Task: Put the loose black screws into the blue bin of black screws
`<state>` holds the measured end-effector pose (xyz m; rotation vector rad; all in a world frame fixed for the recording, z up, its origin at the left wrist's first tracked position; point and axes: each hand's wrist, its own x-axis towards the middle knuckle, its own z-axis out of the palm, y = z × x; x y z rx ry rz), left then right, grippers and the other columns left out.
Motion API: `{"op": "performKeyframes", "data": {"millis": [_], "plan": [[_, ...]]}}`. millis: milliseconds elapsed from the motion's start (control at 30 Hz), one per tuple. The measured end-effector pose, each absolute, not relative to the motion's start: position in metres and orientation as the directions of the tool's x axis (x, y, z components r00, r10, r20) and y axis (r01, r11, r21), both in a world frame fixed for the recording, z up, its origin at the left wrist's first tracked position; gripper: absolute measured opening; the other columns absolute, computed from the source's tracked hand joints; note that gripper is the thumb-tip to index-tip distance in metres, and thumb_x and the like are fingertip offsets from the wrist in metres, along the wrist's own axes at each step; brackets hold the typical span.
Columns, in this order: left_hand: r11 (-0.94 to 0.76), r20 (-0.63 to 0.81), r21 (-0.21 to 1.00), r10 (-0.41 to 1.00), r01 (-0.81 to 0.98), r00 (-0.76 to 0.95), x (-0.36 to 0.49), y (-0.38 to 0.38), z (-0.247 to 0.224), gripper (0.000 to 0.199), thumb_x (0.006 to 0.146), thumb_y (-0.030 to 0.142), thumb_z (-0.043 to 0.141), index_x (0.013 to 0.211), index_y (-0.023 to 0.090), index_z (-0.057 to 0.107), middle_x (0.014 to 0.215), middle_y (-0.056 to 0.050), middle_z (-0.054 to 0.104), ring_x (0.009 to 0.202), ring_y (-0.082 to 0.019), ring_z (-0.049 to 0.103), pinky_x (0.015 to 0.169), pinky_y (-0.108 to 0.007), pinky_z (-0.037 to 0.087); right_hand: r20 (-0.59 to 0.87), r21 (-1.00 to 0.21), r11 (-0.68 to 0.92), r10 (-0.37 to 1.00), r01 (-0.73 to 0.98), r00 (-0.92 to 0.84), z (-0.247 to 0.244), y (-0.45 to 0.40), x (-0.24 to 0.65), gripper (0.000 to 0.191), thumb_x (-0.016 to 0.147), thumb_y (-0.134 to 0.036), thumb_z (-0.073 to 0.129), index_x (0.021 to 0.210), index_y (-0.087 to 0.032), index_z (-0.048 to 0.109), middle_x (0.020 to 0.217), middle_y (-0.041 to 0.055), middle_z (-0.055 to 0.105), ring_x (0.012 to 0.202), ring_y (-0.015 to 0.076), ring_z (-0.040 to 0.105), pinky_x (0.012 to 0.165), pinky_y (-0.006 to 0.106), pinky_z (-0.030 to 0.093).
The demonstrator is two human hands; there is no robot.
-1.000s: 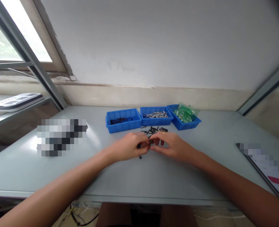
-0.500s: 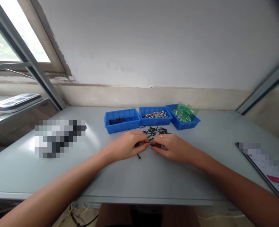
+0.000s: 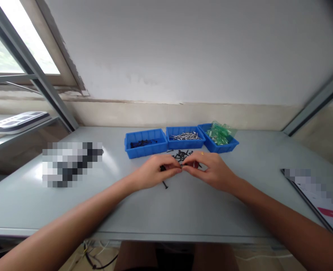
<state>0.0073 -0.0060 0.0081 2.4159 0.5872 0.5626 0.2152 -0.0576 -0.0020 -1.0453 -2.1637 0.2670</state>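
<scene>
My left hand [image 3: 154, 173] is closed, thumb and forefinger pinched, and black screws [image 3: 163, 168] show in the curl of its fingers. One black screw [image 3: 165, 184] sticks out below that hand. My right hand [image 3: 213, 170], with a ring on one finger, is closed in a pinch facing the left. The two sets of fingertips meet or nearly meet; what lies between them is too small to make out. Just beyond them, a loose pile of black screws [image 3: 180, 154] lies on the grey table [image 3: 166, 214], partly covered by my right hand.
Along the back stand three blue bins: one with black screws [image 3: 132, 152], one with silver screws or nails [image 3: 170, 145], one with green-tinted plastic bags [image 3: 221, 133]. A tablet-like device [image 3: 321, 203] lies right, a blurred object [image 3: 70, 163] left. A power strip [image 3: 19, 122] rests on the side shelf.
My right hand has lifted slightly and shifted a little right, with its fingers more arched. My left fingertips have moved slightly right. The bins have stayed put.
</scene>
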Motion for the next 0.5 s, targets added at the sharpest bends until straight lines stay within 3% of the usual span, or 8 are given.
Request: {"op": "performKeyframes", "data": {"millis": [100, 233, 367, 500], "plan": [[-0.783, 0.357, 0.537, 0.548, 0.313, 0.757, 0.005, -0.003, 0.010, 0.016, 0.088, 0.026, 0.050, 0.086, 0.017, 0.063, 0.079, -0.002, 0.062, 0.074, -0.012, 0.055, 0.066, -0.025, 0.044, 0.503, -0.440, 0.629, 0.764, 0.642, -0.404, -0.003, -0.054, 0.218, 0.013, 0.087, -0.031, 0.053, 0.092, -0.022, 0.062, 0.077, 0.0000, 0.064, 0.069, 0.0133, 0.058, 0.063, 0.025, 0.044], [-0.864, 0.421, 0.399, 0.470, 0.307, 0.775, 0.003, -0.003, 0.008, 0.018, 0.090, 0.025, 0.048, 0.090, 0.017, 0.064, 0.082, -0.004, 0.061, 0.079, -0.014, 0.055, 0.070, -0.026, 0.045, 0.437, -0.383, 0.609, 0.782, 0.694, -0.445, -0.008, -0.051, 0.216, 0.013, 0.088, -0.027, 0.051, 0.092, -0.020, 0.061, 0.079, 0.0014, 0.064, 0.075, 0.0154, 0.059, 0.067, 0.027, 0.044], [-0.911, 0.343, 0.285, 0.388, 0.299, 0.856, 0.004, -0.003, 0.004, 0.019, 0.089, 0.025, 0.048, 0.089, 0.017, 0.065, 0.081, -0.005, 0.061, 0.078, -0.015, 0.055, 0.072, -0.028, 0.045, 0.247, -0.334, 0.628, 0.778, 0.703, -0.578, -0.012, -0.051, 0.211, 0.015, 0.089, -0.024, 0.048, 0.084, -0.020, 0.062, 0.081, 0.0027, 0.066, 0.074, 0.0164, 0.060, 0.067, 0.028, 0.043], [-0.910, 0.219, 0.308, 0.353, 0.279, 0.910, 0.003, -0.002, 0.003, 0.018, 0.088, 0.023, 0.049, 0.092, 0.017, 0.065, 0.084, -0.005, 0.061, 0.082, -0.016, 0.057, 0.073, -0.028, 0.046, 0.180, -0.296, 0.661, 0.748, 0.690, -0.639, -0.011, -0.053, 0.212, 0.017, 0.088, -0.024, 0.048, 0.080, -0.019, 0.062, 0.076, 0.0028, 0.065, 0.068, 0.0157, 0.060, 0.062, 0.027, 0.041]]}}
